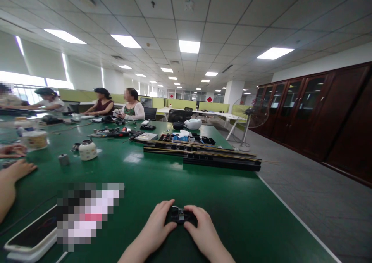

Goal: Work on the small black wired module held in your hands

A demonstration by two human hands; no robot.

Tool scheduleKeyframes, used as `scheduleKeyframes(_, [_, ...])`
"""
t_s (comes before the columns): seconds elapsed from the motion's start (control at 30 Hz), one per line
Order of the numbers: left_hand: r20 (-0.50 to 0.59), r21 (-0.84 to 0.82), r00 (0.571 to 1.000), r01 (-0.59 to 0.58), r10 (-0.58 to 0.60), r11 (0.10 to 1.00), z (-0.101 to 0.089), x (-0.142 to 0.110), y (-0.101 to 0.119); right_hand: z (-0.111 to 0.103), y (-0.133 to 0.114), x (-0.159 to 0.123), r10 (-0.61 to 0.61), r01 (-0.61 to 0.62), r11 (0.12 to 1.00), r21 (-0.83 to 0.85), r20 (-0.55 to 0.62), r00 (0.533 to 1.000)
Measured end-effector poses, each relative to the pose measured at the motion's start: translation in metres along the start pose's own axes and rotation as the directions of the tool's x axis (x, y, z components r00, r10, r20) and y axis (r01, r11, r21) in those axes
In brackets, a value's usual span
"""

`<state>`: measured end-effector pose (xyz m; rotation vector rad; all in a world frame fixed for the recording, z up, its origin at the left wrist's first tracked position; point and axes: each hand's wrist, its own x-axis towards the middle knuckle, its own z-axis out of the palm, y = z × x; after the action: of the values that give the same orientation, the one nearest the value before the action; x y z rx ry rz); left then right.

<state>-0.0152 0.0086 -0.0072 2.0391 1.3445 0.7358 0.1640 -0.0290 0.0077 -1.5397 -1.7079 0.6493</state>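
Low over the near part of the green table point(255, 220), a small black part with a shiny metal piece in its middle point(181, 215) is held between both hands. My left hand point(159, 221) grips its left end between thumb and fingers. On the opposite end, my right hand point(200, 225) closes in the same way. The fingers hide both ends of the part, and its exact kind is too small to make out.
Long black rails with thin brass-coloured rods point(221, 160) lie across the table ahead. A phone point(31, 230) lies at left, near another person's arm point(13, 177). A white jar point(87, 150), a grey cylinder point(63, 160) and scattered tools point(112, 132) sit farther off. Several people are seated beyond.
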Motion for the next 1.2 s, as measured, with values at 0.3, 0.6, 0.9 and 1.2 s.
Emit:
scheduleKeyframes(0.3, [-0.020,0.056,0.999,-0.044,0.045,0.997,-0.003,-0.001,0.004,-0.001,-0.003,-0.001,0.009,-0.009,1.000,0.013,-0.008,1.000])
scheduleKeyframes(0.6, [-0.036,-0.010,0.998,-0.042,0.042,0.999,-0.002,-0.001,0.004,-0.001,-0.002,-0.002,-0.008,0.009,1.000,0.021,-0.035,0.999])
scheduleKeyframes(0.9, [0.023,-0.597,1.000,0.003,0.014,0.802,0.011,0.007,0.001,-0.004,-0.005,-0.002,-0.053,0.071,0.983,0.172,-0.105,0.993])
scheduleKeyframes(1.2, [0.100,-0.876,0.994,0.112,-0.050,0.469,0.011,0.005,0.015,0.004,0.000,0.002,-0.073,0.136,0.955,0.262,-0.238,0.969])
